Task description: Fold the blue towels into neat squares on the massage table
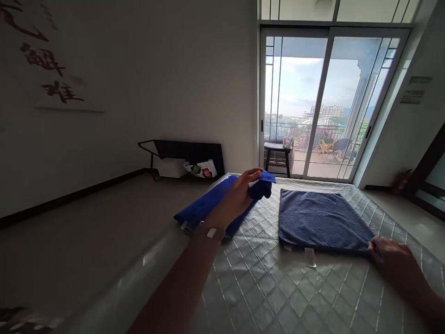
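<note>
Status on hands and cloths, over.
Left hand holding bunched blue cloth. Right hand at near right corner of flat navy towel. Left forearm partly hiding bright blue cloth.

This looks like a room in a home, with plain walls, large brushed characters (pixel 45 59) on one of them, a dark skirting (pixel 69 199) along the floor, and a quilted surface (pixel 264 297) like a mattress in the foreground. A glass sliding door (pixel 319 102) gives onto a balcony with a railing (pixel 299 134) and a rocking chair (pixel 325 150), buildings (pixel 327 110) beyond it. A stool (pixel 277 147) near the door and a bag (pixel 203 169) by the wall add to the domestic look.
</note>
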Demonstrator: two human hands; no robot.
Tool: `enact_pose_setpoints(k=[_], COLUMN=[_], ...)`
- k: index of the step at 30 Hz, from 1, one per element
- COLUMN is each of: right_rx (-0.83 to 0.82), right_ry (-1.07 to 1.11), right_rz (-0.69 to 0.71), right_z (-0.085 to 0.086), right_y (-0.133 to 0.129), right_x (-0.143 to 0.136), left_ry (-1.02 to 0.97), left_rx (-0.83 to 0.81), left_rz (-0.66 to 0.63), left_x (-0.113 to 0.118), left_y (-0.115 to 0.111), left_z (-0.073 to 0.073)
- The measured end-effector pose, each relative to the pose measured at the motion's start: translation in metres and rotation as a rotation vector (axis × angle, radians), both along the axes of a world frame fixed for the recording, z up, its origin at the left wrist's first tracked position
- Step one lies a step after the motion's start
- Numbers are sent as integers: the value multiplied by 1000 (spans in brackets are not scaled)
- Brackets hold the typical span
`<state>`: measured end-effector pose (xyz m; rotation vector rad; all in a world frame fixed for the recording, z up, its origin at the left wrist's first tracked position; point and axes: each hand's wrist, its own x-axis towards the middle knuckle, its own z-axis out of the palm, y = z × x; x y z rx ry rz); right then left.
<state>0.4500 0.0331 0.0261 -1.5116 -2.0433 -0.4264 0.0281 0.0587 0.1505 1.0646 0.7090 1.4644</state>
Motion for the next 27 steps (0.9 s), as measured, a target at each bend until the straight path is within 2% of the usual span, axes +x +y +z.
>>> enact_pose_setpoints(k=[2, 4, 7, 9, 11, 15, 19, 23, 27], right_rx=[146, 232, 268, 191, 143, 93, -21, -70, -47], right_ry=[-125, -159, 9, 175, 318, 482, 543, 515, 526], right_rz=[110, 228, 334, 325, 292, 269, 274, 325, 361], right_z=[14, 32, 60, 76, 91, 117, 136, 144, 147], right_y=[-12, -29, -62, -83, -100, -119, -131, -139, -142], right_x=[-17, -45, -96, -125, -144, -158, -169, -176, -174], left_ry=[3, 39, 230, 432, 600, 764, 989, 1113, 935], left_rx=[66, 113, 168, 210, 252, 314, 460, 488, 477], left_rz=[-30, -98, -259, -398, -479, -404, -353, -306, -169], left_x=[9, 19, 36, 46, 52, 48, 37, 36, 41], left_y=[-8, -23, -51, -72, -92, -123, -139, -145, -147], left_z=[7, 13, 20, 25, 32, 50, 67, 66, 57])
